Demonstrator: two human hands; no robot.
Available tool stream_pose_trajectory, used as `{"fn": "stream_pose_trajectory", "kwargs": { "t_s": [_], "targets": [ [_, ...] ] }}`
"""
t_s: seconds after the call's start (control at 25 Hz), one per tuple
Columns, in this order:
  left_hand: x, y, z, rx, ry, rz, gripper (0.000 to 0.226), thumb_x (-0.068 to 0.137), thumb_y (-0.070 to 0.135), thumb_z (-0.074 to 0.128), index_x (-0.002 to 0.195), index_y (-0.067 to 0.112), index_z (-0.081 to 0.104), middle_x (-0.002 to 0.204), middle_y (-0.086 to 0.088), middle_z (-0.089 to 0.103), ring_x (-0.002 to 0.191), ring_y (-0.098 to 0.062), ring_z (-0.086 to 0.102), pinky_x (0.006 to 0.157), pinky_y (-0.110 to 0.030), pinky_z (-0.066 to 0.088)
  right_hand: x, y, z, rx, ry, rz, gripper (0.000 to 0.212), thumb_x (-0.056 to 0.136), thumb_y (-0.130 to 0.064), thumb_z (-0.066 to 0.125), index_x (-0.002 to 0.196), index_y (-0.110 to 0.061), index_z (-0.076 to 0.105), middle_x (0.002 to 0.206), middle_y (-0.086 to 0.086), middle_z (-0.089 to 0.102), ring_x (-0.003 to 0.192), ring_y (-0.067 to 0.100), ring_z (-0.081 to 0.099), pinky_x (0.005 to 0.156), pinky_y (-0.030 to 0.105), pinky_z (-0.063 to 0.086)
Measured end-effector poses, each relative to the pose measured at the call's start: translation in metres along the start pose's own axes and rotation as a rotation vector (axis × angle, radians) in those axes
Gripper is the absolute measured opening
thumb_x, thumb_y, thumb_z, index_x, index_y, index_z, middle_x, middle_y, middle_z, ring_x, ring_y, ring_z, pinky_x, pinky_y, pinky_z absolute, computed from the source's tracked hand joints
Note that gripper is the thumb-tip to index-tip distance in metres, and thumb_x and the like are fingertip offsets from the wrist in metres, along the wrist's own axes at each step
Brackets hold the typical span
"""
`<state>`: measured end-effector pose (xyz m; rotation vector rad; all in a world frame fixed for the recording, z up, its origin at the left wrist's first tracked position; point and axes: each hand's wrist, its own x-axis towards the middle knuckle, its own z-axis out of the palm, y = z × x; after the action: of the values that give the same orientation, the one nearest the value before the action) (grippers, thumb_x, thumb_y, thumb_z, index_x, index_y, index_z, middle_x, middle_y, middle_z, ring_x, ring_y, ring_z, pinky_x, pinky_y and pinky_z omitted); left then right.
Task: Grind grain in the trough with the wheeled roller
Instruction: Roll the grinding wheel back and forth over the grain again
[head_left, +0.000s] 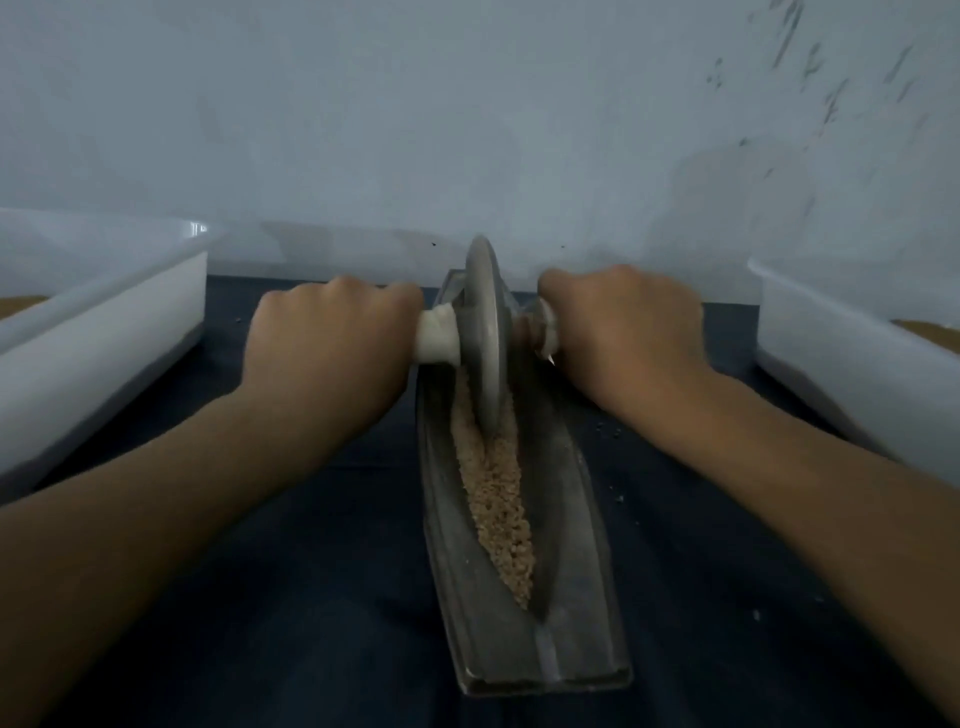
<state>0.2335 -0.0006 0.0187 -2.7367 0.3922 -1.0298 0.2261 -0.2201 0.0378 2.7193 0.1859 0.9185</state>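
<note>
A long grey metal trough (566, 525) lies lengthwise on a dark cloth, running away from me. Tan crushed grain (501, 499) fills its V-shaped groove. The wheeled roller (485, 338), a grey metal disc on a pale axle handle, stands upright in the groove in the far half of the trough. My left hand (327, 343) grips the left handle end. My right hand (623, 327) grips the right handle end. Both fists hide most of the handle.
A white plastic tub (98, 322) stands at the left and another white tub (852, 338) at the right. A pale wall (467, 130) rises just behind the trough. Loose crumbs (608, 430) dot the dark cloth (311, 597) to the right.
</note>
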Motion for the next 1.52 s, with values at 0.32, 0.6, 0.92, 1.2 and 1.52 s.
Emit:
{"fn": "stream_pose_trajectory", "kwargs": {
  "t_s": [0.32, 0.6, 0.92, 1.2, 1.52],
  "targets": [
    [0.020, 0.000, 0.018, 0.003, 0.151, 0.021, 0.032, 0.074, 0.017, 0.074, 0.075, 0.019, 0.042, 0.056, 0.002, 0.038, 0.045, -0.019, 0.030, 0.048, -0.021, 0.011, 0.009, 0.002, 0.029, 0.061, 0.176, 0.006, 0.018, 0.075, -0.012, 0.069, 0.079, -0.016, 0.052, 0.064, 0.004, 0.055, 0.054, 0.030, 0.048, 0.052, 0.030, 0.014],
    [0.034, -0.016, -0.011, -0.268, -0.328, 0.126, 0.020, 0.083, 0.033, 0.060, 0.088, 0.033, 0.041, 0.090, 0.001, 0.056, 0.081, -0.025, 0.056, 0.068, -0.040, 0.050, 0.013, 0.022, -0.006, 0.322, -0.268, -0.109, 0.026, 0.078, -0.027, 0.069, 0.091, -0.029, 0.047, 0.077, -0.003, 0.053, 0.071, 0.022, 0.055, 0.049, 0.030, 0.027],
    [0.037, -0.016, -0.038, -0.196, -0.391, 0.223, 0.022, 0.072, 0.045, 0.066, 0.087, 0.041, 0.050, 0.094, 0.007, 0.047, 0.079, -0.019, 0.051, 0.068, -0.037, 0.046, 0.008, 0.024, -0.027, 0.319, -0.593, -0.143, 0.013, 0.079, -0.031, 0.074, 0.086, -0.024, 0.065, 0.079, -0.002, 0.066, 0.074, 0.017, 0.064, 0.063, 0.034, 0.051],
    [0.034, -0.021, -0.019, -0.235, -0.459, 0.171, 0.040, 0.070, 0.044, 0.073, 0.099, 0.039, 0.046, 0.097, 0.008, 0.055, 0.086, -0.019, 0.056, 0.077, -0.045, 0.054, 0.014, 0.024, -0.019, 0.290, -0.544, -0.195, 0.018, 0.077, -0.031, 0.076, 0.078, -0.028, 0.059, 0.074, -0.006, 0.063, 0.069, 0.012, 0.059, 0.057, 0.031, 0.047],
    [0.043, -0.018, -0.015, -0.215, -0.595, 0.155, 0.029, 0.067, 0.044, 0.075, 0.087, 0.033, 0.057, 0.077, 0.012, 0.057, 0.072, -0.013, 0.058, 0.074, -0.038, 0.055, 0.017, 0.023, -0.009, 0.339, -0.517, -0.107, 0.013, 0.075, -0.033, 0.069, 0.068, -0.026, 0.060, 0.066, -0.004, 0.064, 0.066, 0.018, 0.063, 0.061, 0.038, 0.054]
  ]
}}
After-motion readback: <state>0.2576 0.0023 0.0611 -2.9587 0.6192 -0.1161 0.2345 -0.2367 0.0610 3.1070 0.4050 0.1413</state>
